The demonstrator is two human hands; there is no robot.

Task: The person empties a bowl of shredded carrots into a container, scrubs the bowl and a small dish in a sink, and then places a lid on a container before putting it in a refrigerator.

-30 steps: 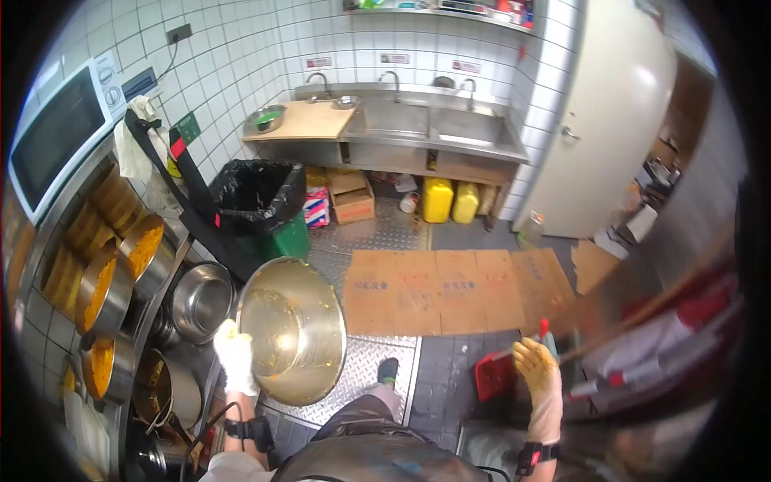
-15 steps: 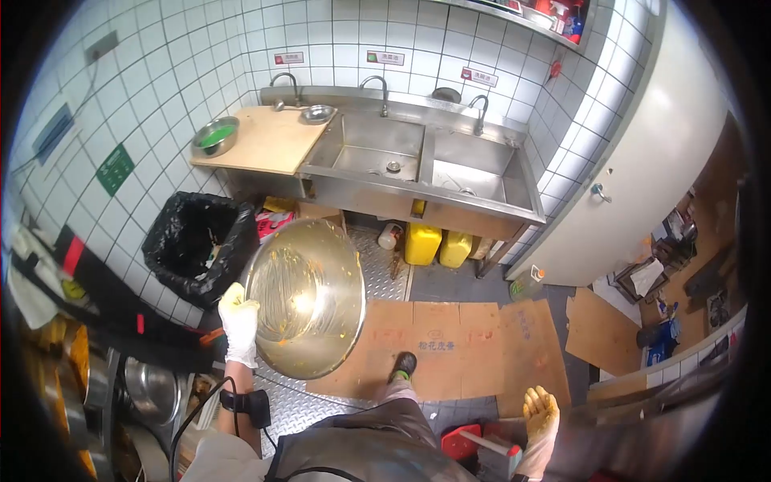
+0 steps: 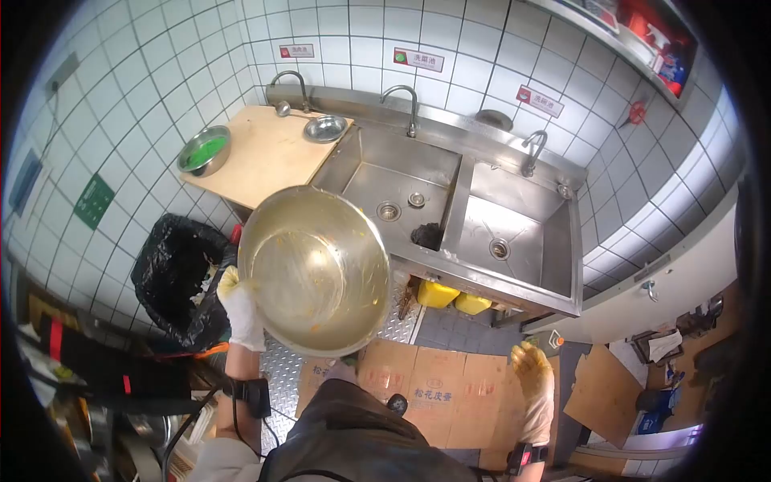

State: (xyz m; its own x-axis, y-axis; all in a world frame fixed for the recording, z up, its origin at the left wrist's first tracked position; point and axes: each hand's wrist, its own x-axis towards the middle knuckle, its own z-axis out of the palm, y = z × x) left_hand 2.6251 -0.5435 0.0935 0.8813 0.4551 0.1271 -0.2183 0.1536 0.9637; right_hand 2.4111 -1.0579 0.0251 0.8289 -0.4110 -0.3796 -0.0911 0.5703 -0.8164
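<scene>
My left hand (image 3: pixel 239 308), in a white glove with yellow stains, grips the left rim of a big metal basin (image 3: pixel 321 257). The basin is tipped so its inside faces me, with orange-yellow smears and bits on the wall. In view, it overlaps the front of the wooden board (image 3: pixel 265 153) and part of the left sink (image 3: pixel 393 181). My right hand (image 3: pixel 532 377), gloved and stained yellow at the fingers, is held out at the right over the cardboard, holding nothing, its fingers loosely extended. The basin hides part of the counter's front and the floor behind it.
A bin with a black bag (image 3: pixel 173 277) stands left of the basin. On the board are a bowl with something green (image 3: pixel 205 153), a smaller metal bowl (image 3: pixel 325 128) and a ladle (image 3: pixel 283 108). Yellow jugs (image 3: pixel 438 294) sit under the sinks. Flattened cardboard (image 3: pixel 450 402) covers the floor.
I have stepped closer to the sinks, carrying the basin forward in my left hand. My right hand appears higher in view. A dark scrubber-like clump now shows at the left sink's front edge.
</scene>
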